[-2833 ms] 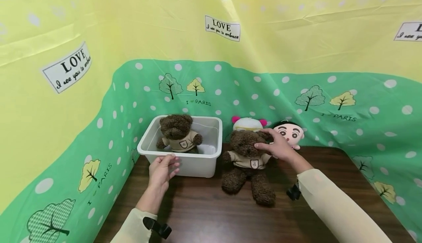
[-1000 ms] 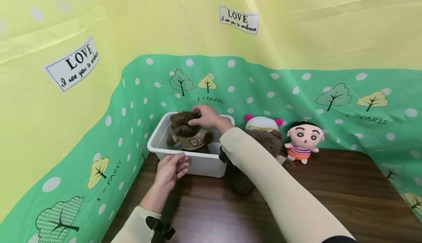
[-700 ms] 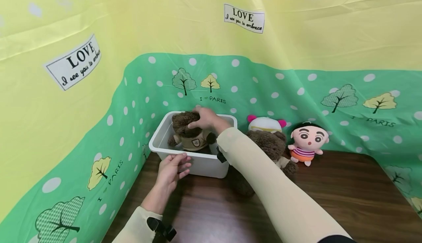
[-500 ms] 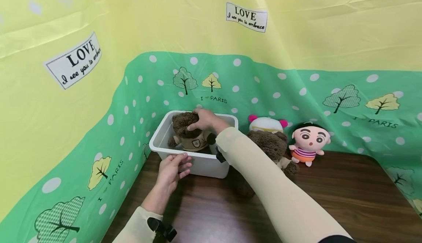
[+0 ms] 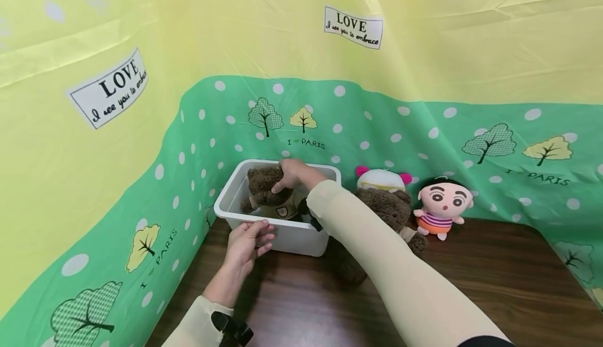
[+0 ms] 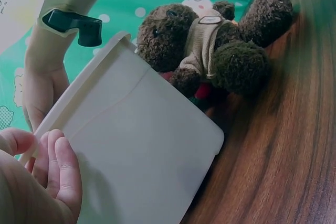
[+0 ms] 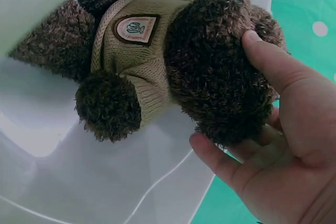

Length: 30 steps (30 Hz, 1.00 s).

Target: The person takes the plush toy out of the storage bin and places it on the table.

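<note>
A brown teddy bear (image 5: 262,183) in a beige sweater sits inside a white plastic box (image 5: 301,238). My right hand (image 5: 294,174) grips its head, thumb on the face side and fingers behind, as the right wrist view shows on the bear's fur (image 7: 218,61). The bear's legs are partly covered by the box's front wall and my right arm. My left hand (image 5: 247,239) pinches the front rim of the box, thumb on top and fingers against the outer wall, also seen in the left wrist view, where the hand (image 6: 47,182) holds the edge.
Right of the box, a second brown teddy bear (image 5: 383,205) sits partly behind my right sleeve. A white plush with pink ears (image 5: 382,178) is behind it, and a boy doll (image 5: 441,203) in a striped shirt sits further right. Patterned cloth surrounds the wooden table (image 5: 292,294).
My right hand has left the second bear outside the box and now holds the bear inside it, which has lately tilted and sunk slightly. My left hand has stayed on the rim.
</note>
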Each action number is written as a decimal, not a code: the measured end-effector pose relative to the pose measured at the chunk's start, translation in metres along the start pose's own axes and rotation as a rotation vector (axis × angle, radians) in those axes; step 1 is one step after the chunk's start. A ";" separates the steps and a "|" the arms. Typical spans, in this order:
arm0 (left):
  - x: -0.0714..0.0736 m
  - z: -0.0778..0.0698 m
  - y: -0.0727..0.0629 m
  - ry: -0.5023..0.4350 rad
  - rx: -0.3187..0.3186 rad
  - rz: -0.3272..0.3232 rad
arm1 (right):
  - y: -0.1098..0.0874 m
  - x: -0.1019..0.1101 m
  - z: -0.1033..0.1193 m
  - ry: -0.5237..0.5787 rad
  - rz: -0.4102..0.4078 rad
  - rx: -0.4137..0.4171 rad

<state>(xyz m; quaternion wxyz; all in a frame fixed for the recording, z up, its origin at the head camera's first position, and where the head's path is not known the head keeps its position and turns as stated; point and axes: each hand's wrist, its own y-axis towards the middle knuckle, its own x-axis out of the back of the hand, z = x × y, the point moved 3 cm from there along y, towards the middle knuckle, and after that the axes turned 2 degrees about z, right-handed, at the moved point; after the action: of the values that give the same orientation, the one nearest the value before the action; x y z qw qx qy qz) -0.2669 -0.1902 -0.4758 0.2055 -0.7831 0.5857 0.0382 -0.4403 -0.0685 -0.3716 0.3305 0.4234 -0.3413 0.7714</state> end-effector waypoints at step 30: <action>-0.001 0.004 -0.003 0.007 -0.021 -0.018 | -0.024 0.019 0.007 0.084 -0.235 0.126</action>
<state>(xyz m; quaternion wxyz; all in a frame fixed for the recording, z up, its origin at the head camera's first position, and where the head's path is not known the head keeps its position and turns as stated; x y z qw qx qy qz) -0.2638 -0.1869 -0.4783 0.1954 -0.7906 0.5790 0.0397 -0.4256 -0.0569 -0.3463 0.4052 0.4479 -0.2262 0.7642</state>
